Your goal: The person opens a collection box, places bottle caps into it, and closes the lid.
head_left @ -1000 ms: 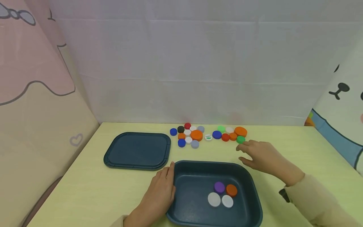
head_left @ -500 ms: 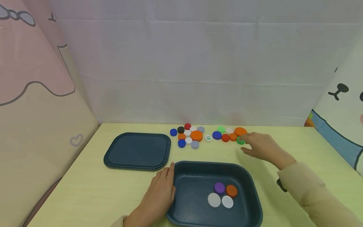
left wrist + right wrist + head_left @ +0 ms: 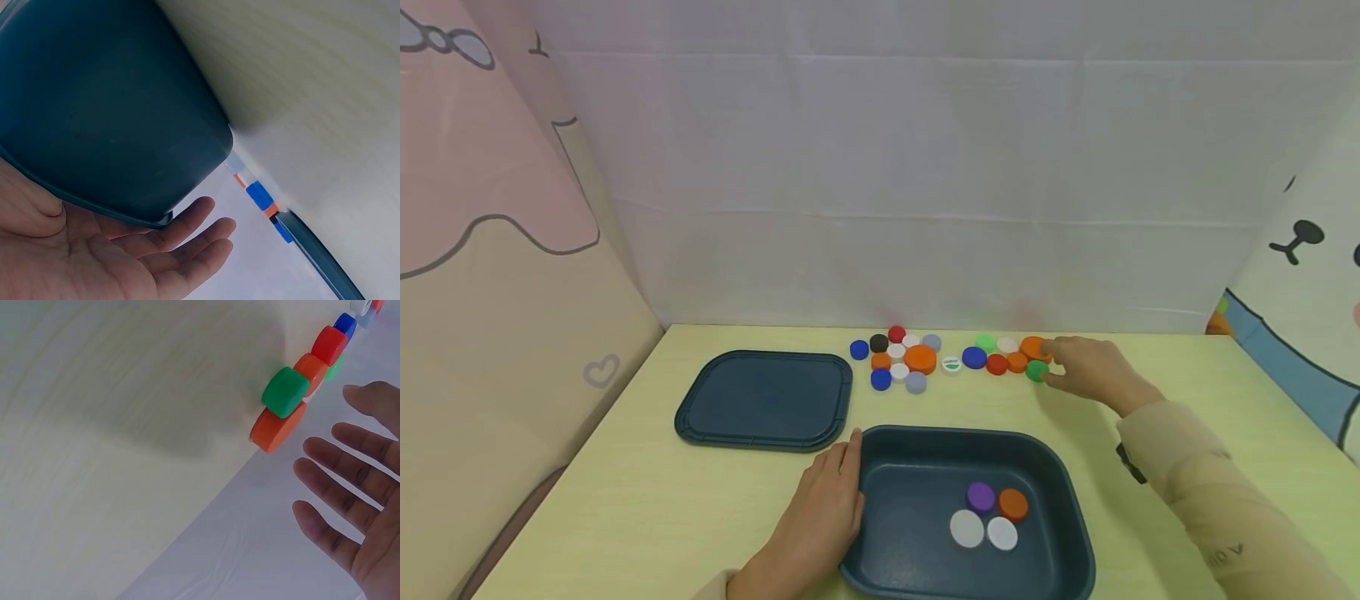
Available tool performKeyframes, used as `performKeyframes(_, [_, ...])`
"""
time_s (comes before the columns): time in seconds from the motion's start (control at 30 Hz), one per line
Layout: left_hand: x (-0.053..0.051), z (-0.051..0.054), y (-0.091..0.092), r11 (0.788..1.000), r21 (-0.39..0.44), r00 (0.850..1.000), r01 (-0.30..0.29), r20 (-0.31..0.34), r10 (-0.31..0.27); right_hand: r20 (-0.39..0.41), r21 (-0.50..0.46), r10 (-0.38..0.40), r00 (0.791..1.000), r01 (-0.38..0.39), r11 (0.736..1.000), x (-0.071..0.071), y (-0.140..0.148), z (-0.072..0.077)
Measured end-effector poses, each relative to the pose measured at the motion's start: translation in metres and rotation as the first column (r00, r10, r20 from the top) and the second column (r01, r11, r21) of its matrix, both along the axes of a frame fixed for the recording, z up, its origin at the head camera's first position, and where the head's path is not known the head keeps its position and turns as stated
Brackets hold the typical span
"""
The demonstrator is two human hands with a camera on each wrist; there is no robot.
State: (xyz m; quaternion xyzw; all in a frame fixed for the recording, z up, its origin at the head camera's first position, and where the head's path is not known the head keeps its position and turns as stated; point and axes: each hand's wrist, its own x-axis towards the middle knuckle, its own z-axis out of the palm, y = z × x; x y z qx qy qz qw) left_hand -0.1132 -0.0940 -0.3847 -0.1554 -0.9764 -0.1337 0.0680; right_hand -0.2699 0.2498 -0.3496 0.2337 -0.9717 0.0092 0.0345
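Note:
My left hand rests with extended fingers along the left wall of the dark blue bin; in the left wrist view its fingers lie beside the bin's rim. The bin holds a purple cap, an orange cap and two white caps. At the right end of the loose caps, my right hand hovers with spread fingers by a large orange cap and a green cap. The right wrist view shows nothing held in that hand; whether a fingertip touches a cap is unclear.
A dark blue lid lies flat on the table, left of the bin. Several caps of mixed colours form a group at the back middle, including a black one. A white sheet hangs behind the table.
My right hand has moved away from me, from in front of the green cap to beside the large orange cap. My left hand and the bin have stayed put.

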Motion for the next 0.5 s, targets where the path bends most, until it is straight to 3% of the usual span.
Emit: performKeyframes(0.5, [-0.001,0.000,0.000,1.000,-0.009,1.000,0.007,0.016,-0.006,0.121,0.011,-0.099,0.988,0.099,0.995,-0.020,-0.001,-0.017])
